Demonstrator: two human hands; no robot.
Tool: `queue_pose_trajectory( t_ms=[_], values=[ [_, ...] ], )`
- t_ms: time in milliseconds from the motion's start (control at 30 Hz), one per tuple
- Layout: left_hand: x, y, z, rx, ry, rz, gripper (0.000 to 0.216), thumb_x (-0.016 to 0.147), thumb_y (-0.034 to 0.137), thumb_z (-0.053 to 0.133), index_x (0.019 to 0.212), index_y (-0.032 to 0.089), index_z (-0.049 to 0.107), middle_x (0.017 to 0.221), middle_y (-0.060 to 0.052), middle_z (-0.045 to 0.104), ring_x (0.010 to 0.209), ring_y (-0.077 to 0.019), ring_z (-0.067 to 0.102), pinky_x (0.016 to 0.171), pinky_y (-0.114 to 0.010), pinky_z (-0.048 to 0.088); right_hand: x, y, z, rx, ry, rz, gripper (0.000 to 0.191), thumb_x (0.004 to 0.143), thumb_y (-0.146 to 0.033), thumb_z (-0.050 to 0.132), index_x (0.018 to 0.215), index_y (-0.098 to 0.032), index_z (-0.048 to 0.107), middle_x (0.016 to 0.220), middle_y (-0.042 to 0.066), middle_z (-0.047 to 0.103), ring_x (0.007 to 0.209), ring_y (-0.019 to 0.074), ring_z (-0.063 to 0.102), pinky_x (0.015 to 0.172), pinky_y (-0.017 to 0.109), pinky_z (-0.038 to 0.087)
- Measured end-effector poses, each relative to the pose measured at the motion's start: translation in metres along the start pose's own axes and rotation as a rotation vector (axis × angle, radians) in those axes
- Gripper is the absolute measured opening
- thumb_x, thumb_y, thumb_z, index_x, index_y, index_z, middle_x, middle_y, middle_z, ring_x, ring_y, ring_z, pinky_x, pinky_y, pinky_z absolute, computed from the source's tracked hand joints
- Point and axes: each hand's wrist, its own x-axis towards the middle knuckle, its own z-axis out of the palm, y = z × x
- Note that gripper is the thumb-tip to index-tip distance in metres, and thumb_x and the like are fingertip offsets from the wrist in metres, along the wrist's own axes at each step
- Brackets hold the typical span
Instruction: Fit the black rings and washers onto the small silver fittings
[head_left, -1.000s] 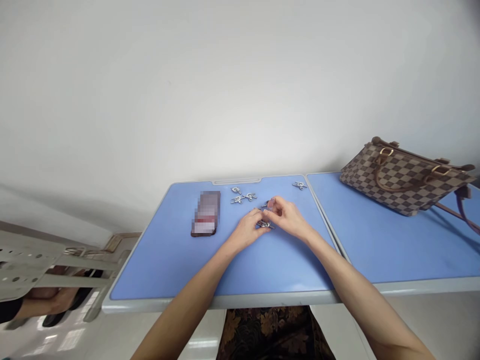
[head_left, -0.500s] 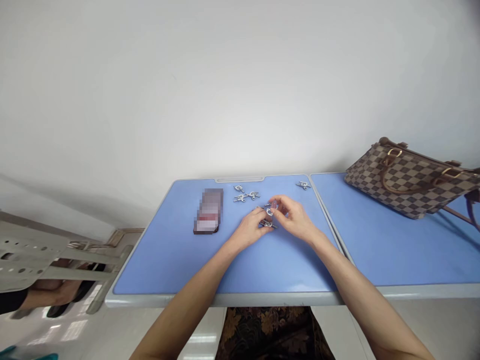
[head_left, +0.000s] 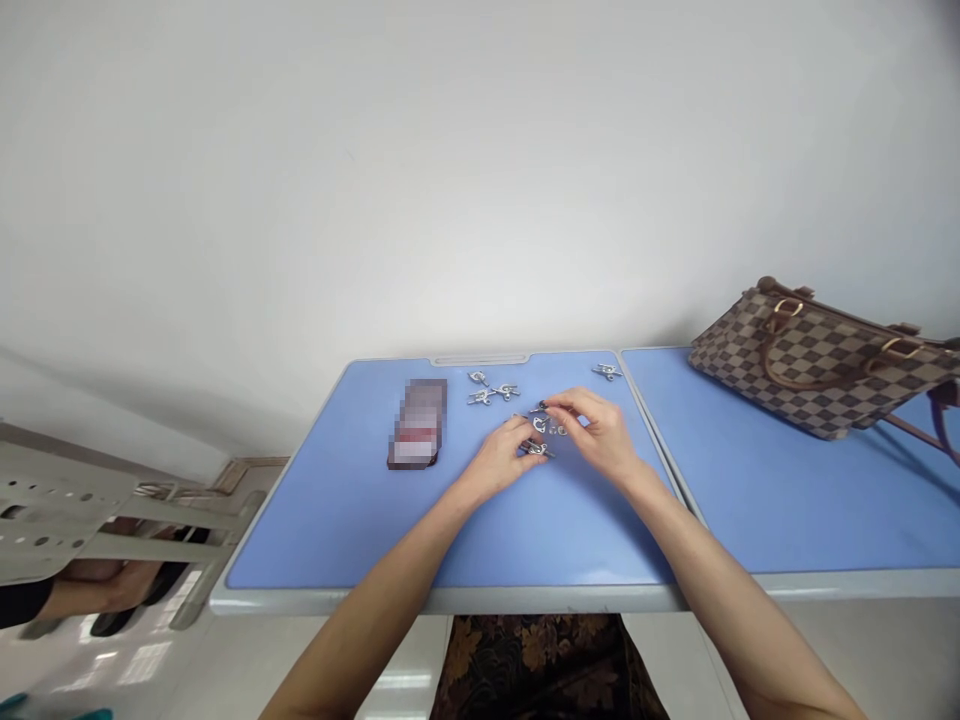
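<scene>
My left hand (head_left: pixel 501 457) rests on the blue desk, its fingers and thumb curled round a small silvery metal part (head_left: pixel 535 449) with thin rods. Thumb and forefinger of my right hand (head_left: pixel 594 430) pinch the end of a small dark metal piece (head_left: pixel 542 405), too small to make out fully. Between the hands lies a loose silvery ring-like part (head_left: pixel 540 426). Tiny bits (head_left: pixel 559 430) show below the right fingertips. Beyond my left hand are similar metal assemblies of rings and rods: one (head_left: pixel 505 391), another (head_left: pixel 480 398), and a third (head_left: pixel 478 378).
A phone (head_left: pixel 420 415) with a blurred screen lies on the left of the blue desk (head_left: pixel 337 520). One more metal assembly (head_left: pixel 607 371) sits near the far right corner. A checkered handbag (head_left: pixel 840 360) stands on the adjoining desk. At far left, a person's arm (head_left: pixel 97 590) shows.
My right hand has shifted slightly up, and its fingers are now pinched on the small dark piece. Tiny bits beneath it have come into view. My left hand stays put.
</scene>
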Motion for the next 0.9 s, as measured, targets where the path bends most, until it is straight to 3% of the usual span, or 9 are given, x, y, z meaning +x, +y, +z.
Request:
queue_pose_trajectory(
  t_ms=[200, 900],
  values=[
    [-0.0002, -0.0003, 0.0002, 0.005, 0.005, 0.004, 0.011, 0.079, 0.026, 0.066, 0.087, 0.02, 0.061, 0.094, -0.002, 0.058, 0.088, -0.0174, 0.056, 0.079, -0.03, 0.047, 0.0003, -0.0023, -0.0007, -0.003, 0.072, 0.001, 0.018, 0.092, -0.028, 0.05, 0.094, -0.022, 0.067, 0.086, 0.006, 0.068, 0.078, 0.018, 0.062, 0.071, 0.032, 0.051],
    [-0.0005, -0.0025, 0.0016, 0.007, 0.007, 0.008, 0.012, 0.078, 0.024, 0.067, 0.087, 0.02, 0.061, 0.095, -0.001, 0.058, 0.088, -0.0167, 0.056, 0.078, -0.028, 0.045, -0.0004, 0.0015, 0.0025, -0.091, 0.003, -0.104, 0.016, 0.093, -0.023, 0.048, 0.095, -0.021, 0.064, 0.088, 0.006, 0.066, 0.081, 0.0176, 0.061, 0.075, 0.031, 0.049]
  ],
)
